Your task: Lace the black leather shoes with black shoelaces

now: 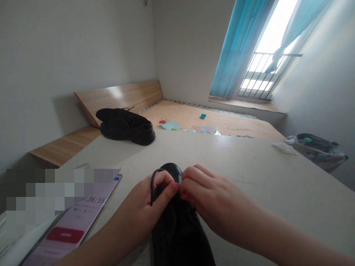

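A black shoe point(180, 236) lies on the white table point(238, 166) at the bottom centre, its toe pointing away from me. My left hand point(155, 195) is closed on a black shoelace point(152, 188), which loops up over the fingers and hangs down beside the thumb. My right hand point(205, 188) is closed at the shoe's upper part, its fingertips pressed together against my left thumb and index finger. What the right fingertips pinch is hidden. Both hands cover the shoe's lace area.
More black shoes point(124, 127) lie together at the table's far left. A phone point(72, 229) with a lit screen is at the near left. White tissue point(284, 148) lies at the right edge, beside a grey bag point(318, 151). Beyond is a bed point(233, 123) with small items.
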The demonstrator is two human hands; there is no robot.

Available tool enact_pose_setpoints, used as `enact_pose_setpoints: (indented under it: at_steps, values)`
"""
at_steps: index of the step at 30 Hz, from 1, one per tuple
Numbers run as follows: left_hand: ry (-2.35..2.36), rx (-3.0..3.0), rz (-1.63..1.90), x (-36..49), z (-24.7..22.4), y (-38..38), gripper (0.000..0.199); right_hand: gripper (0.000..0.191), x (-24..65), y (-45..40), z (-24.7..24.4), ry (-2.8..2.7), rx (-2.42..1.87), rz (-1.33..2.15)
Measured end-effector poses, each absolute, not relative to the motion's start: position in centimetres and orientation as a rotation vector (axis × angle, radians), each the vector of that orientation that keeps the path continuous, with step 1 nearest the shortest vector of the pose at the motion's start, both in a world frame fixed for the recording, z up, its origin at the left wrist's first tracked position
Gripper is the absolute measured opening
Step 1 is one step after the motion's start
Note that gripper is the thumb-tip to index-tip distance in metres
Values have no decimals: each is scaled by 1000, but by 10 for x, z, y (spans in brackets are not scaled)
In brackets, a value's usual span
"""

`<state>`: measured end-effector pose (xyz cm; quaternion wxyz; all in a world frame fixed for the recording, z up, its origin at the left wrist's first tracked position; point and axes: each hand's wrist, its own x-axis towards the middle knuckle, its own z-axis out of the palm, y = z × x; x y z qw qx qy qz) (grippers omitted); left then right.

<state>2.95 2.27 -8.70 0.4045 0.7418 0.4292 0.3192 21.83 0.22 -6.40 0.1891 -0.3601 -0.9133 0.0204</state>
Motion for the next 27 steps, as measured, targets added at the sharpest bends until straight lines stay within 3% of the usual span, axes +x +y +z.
enact_pose_setpoints:
  at_steps: [4,7,13,15,19,22,25,27]
  values:
    - [1155,2015,887,25,-83,14,23,10,224,-1,-47,-2493,-1173,516]
    - [1154,2194,942,23,-83,8,9,14,228,-3,-39,-2423,-1274,652]
    - [1121,2307,923,24,-85,8,9,8,231,9,-52,-2360,-1284,1048]
    - [1102,2289,908,24,-84,10,9,11,229,12,-57,-2430,-1227,881]
    - [1048,2197,863,25,-84,12,9,9,224,8,-59,-2586,-1004,-139]
    - [999,2095,847,26,-84,12,9,24,224,8,-58,-2594,-765,-605]
    - [969,1957,865,26,-83,10,9,28,226,11,-58,-2565,-742,-655]
    - [915,1848,852,26,-82,10,8,24,228,13,-57,-2546,-879,-388]
